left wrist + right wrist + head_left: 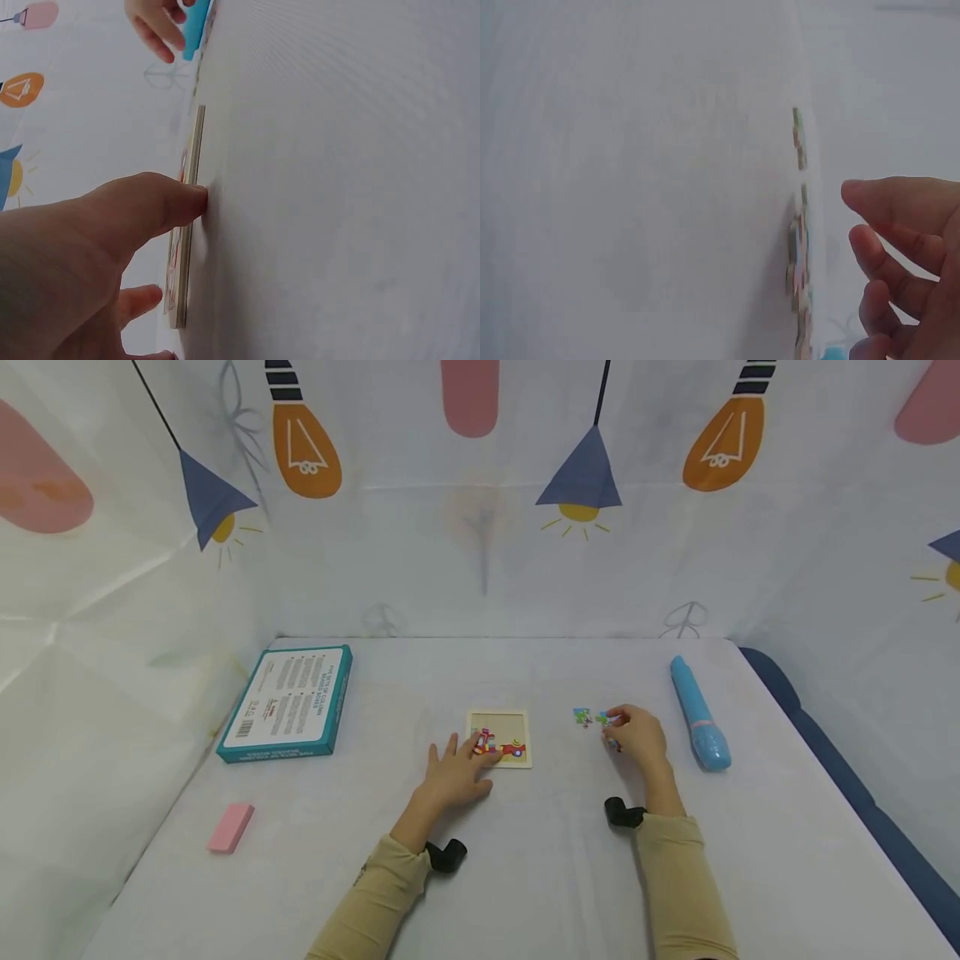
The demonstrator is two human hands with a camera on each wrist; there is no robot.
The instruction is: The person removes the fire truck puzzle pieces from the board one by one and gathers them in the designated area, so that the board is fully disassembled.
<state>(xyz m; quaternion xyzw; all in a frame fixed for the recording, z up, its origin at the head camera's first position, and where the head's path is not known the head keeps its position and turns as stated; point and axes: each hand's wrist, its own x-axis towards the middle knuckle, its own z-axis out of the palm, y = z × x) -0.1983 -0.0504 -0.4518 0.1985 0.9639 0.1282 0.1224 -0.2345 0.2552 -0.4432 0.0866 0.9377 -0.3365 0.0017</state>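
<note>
A small wooden puzzle tray (510, 721) lies mid-table, with colourful jigsaw pieces (513, 750) along its lower part. My left hand (452, 777) reaches over its near left side with fingers spread. In the left wrist view, the thumb touches the edge of the tray (193, 150). To the right of the tray lie loose puzzle pieces (582, 717). My right hand (639, 737) hovers at these pieces, partly covering them. In the right wrist view, its thumb and fingers are bent and apart with nothing between them, beside the pieces (799, 255) on the table.
A teal-edged box (288, 697) lies at the back left, and a pink block (231, 828) nearer on the left. A blue, bottle-shaped object (699, 714) lies right of my right hand. White printed cloth surrounds the table (540, 877); dark blue seating (832, 752) borders its right side.
</note>
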